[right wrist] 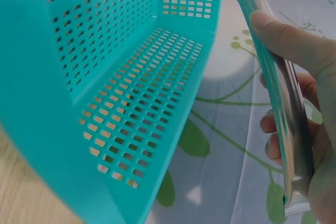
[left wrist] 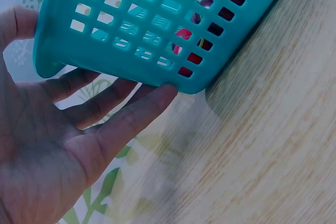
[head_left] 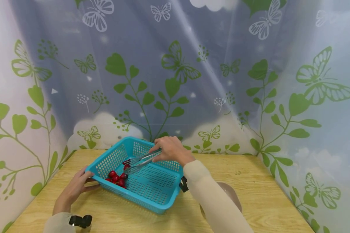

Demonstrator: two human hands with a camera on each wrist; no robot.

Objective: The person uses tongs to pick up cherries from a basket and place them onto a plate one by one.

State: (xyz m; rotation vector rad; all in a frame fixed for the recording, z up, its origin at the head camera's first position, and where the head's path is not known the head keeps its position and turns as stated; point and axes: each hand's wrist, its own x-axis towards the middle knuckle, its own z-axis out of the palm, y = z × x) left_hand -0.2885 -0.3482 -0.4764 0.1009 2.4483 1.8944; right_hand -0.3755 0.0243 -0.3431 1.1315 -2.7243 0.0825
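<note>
A blue plastic basket (head_left: 151, 201) with perforated walls sits on the table, several dark red cherries (head_left: 116, 178) gathered in its left corner. My left hand (head_left: 75, 187) holds that corner, thumb at the rim and fingers against the outside; in the left wrist view the hand (left wrist: 68, 135) touches the wall. Over the basket, my right hand (head_left: 170, 149) grips metal tongs (head_left: 144, 159). The tongs' tips are at a cherry (head_left: 126, 162) above the others; whether they pinch it is hard to tell. In the right wrist view the tongs (right wrist: 286, 108) lie between thumb and fingers.
A pinkish-brown rounded item (head_left: 231, 194) is partly hidden under my right forearm, right of the basket. The wooden table (head_left: 268, 194) extends to both sides. A curtain (head_left: 215, 97) with leaves and butterflies hangs behind it.
</note>
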